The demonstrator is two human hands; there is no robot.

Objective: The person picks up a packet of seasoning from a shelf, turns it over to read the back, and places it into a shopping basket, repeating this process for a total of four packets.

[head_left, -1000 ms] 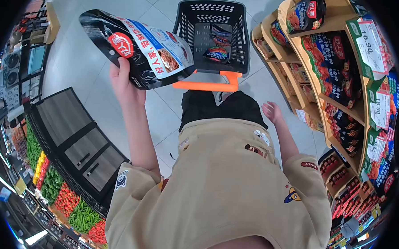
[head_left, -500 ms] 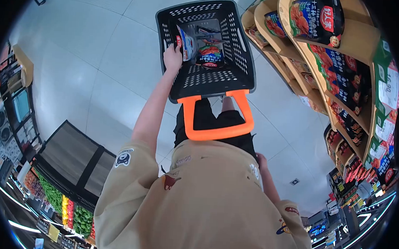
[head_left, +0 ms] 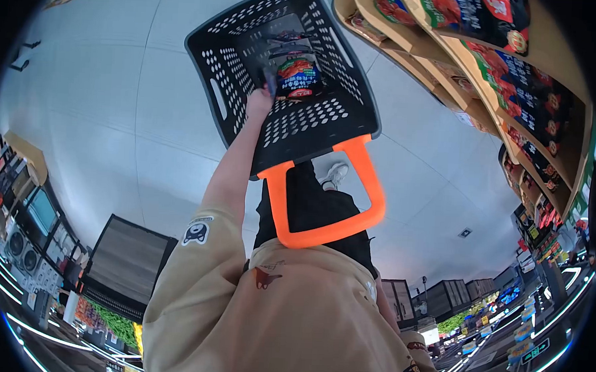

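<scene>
My left hand (head_left: 257, 105) reaches down into a black perforated shopping basket (head_left: 217, 95) that stands on the floor in front of me. Its fingers close on the dark edge of a food packet (head_left: 270, 80) inside the basket. A red and black packet (head_left: 297, 75) lies on the basket's bottom just beside it. The basket's orange handle (head_left: 326, 235) sticks up towards my legs. My right hand is hidden behind my beige sweatshirt; only a strip of that arm (head_left: 383, 308) shows.
Curved wooden shelves (head_left: 551, 64) full of dark red and black packets (head_left: 482, 13) stand close on the right of the basket. Pale grey floor tiles (head_left: 102, 98) spread to the left. A dark counter (head_left: 125, 258) and produce displays (head_left: 109, 317) lie at the lower left.
The large packet I held up a second ago has gone down into the basket with my left hand. My view has tipped further forward, and my right hand has dropped out of sight.
</scene>
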